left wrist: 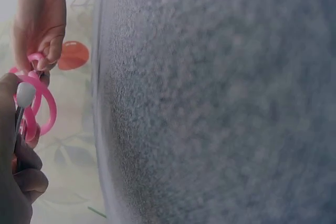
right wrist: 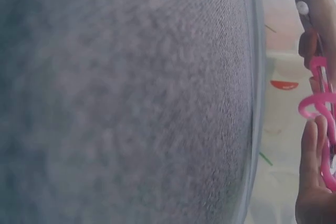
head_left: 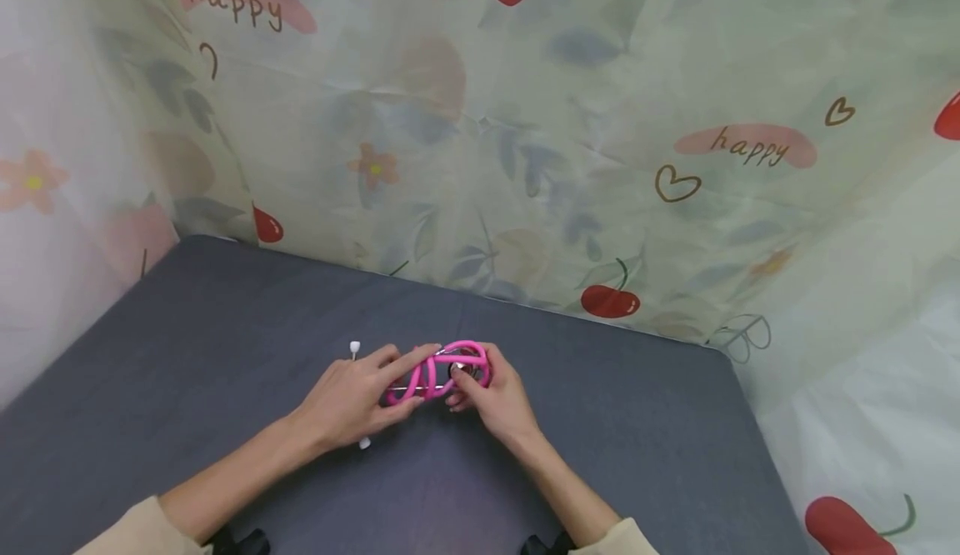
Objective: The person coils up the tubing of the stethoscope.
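Note:
A pink stethoscope (head_left: 430, 376), its tubing looped into a bundle, is held between both hands over the table. My left hand (head_left: 358, 398) grips the bundle at its left end, around the metal ear tubes. Two white ear tips (head_left: 355, 347) stick out beyond that hand, one on each side. On the right, my right hand (head_left: 501, 401) holds the looped end, thumb on the round silver chest piece (head_left: 457, 368). The left wrist view shows a pink loop (left wrist: 51, 111) between the hands; one ear tip (right wrist: 302, 8) appears in the right wrist view.
A dark grey cloth-covered table (head_left: 637, 438) spreads beneath the hands. Behind it hangs a pale curtain (head_left: 480, 163) printed with cherries, leaves and "happy", and similar sheets close off both sides. Black straps (head_left: 243, 542) show near the sleeves.

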Demonstrator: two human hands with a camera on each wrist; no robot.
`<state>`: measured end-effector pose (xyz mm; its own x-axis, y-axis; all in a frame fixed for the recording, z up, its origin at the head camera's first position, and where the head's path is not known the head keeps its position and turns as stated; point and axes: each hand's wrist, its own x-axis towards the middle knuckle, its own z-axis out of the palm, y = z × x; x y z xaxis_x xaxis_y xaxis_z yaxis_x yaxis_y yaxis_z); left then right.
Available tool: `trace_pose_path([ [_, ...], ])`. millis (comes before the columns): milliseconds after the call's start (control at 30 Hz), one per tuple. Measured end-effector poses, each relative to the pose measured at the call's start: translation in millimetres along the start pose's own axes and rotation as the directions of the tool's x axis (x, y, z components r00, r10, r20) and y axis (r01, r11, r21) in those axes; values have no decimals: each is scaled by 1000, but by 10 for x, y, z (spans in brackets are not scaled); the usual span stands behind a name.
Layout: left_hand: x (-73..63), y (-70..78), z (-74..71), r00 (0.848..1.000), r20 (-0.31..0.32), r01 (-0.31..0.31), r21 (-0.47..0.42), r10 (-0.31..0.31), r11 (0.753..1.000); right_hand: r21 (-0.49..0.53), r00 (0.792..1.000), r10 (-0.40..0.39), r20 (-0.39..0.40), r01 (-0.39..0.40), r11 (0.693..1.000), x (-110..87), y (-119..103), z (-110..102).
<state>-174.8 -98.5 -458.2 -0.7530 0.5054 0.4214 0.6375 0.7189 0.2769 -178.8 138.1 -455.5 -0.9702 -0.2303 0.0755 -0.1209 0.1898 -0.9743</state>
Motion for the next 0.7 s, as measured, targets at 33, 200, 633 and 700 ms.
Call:
trace_pose_path([
  [33, 8, 4, -5, 1000, -1, 5, -1, -5, 1000, 22, 1000, -11, 4, 11, 1000, 3, -4, 9],
  [200, 31, 21, -22, 999, 8, 38, -10, -38, 999, 67, 999, -40, -35, 42, 997, 13, -49, 54],
  [633, 61, 35, -10, 999, 8, 48, -17, -48, 999, -66, 987, -34, -156, 24, 998, -1, -97, 5],
  [700, 55, 29, -6, 999, -4, 48, -17, -48, 999, -97, 987, -25, -156, 10, 995, -14, -92, 1],
])
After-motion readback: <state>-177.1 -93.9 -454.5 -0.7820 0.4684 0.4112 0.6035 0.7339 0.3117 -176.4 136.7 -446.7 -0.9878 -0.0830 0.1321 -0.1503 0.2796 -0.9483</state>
